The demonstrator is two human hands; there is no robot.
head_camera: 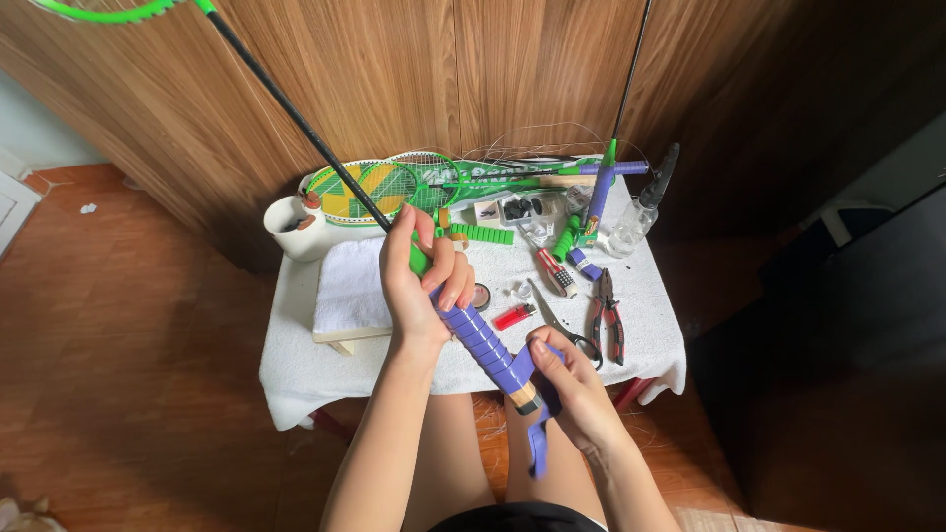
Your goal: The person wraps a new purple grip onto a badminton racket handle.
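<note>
Holding the racket by its handle, you've got it slanted across your lap in front of the tabletop, head up and out of frame at top left, butt end low near your knees. Your left hand is wrapped shut around the upper handle where the green cone meets the purple grip tape; your right hand pinches the tape at the butt, fingers narrow on the strip, loose tail hanging down below. Judging by build: the racket looks light, with a thin stiff shaft that will lever hard if you swing the far end, so keep the hold on the handle, not the shaft. The tape looks soft and stretchy, likely tacky on one face; it will probably wrinkle or slacken if tension drops, so take it close to the wrap point, not out on the tail. Bare wood shows at the butt, likely slicker than the wrapped part. On the tabletop, well apart from your hands: scissors, pliers, red lighter, folded white towel, spare green rackets at the back.
</note>
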